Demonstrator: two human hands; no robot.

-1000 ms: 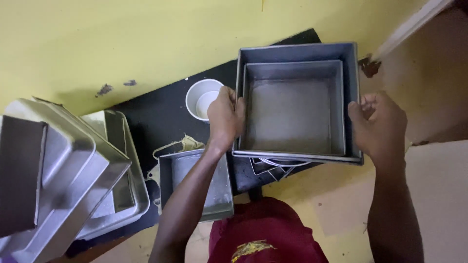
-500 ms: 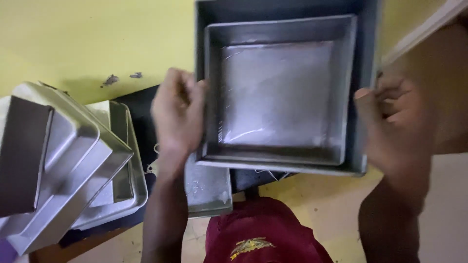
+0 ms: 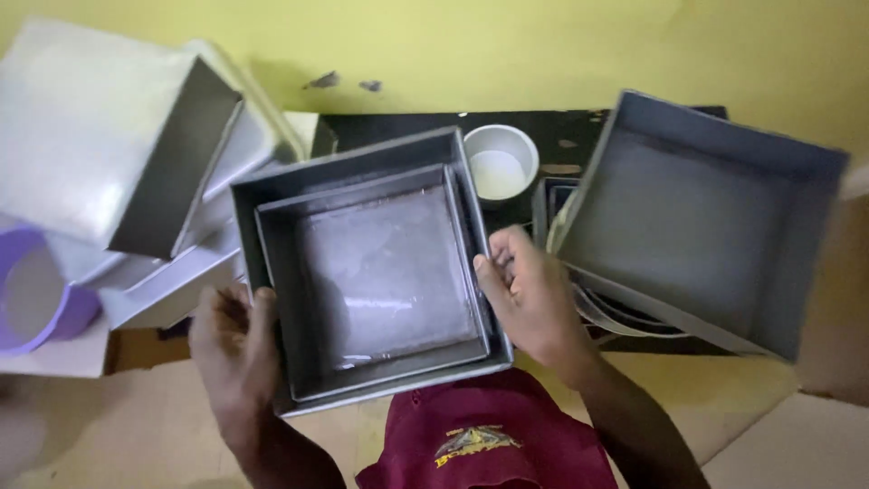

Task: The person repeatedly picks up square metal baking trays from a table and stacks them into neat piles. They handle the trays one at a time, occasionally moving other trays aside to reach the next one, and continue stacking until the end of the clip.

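Note:
Both hands hold a pair of nested square metal baking pans, the smaller one sitting inside the larger. My left hand grips the near left corner of the outer pan. Its right edge is gripped by my right hand, thumb over the rim. The pans are held roughly level above my lap, in front of a maroon garment with a yellow emblem.
A large grey square pan leans tilted at the right over smaller pans. A white bowl sits on a black mat. Stacked metal trays pile up at the left beside a purple ring-shaped container. A yellow wall stands behind.
The nested pans have come down and to the left in view. A large grey pan now shows at the right, and the stack of trays at the left looks closer.

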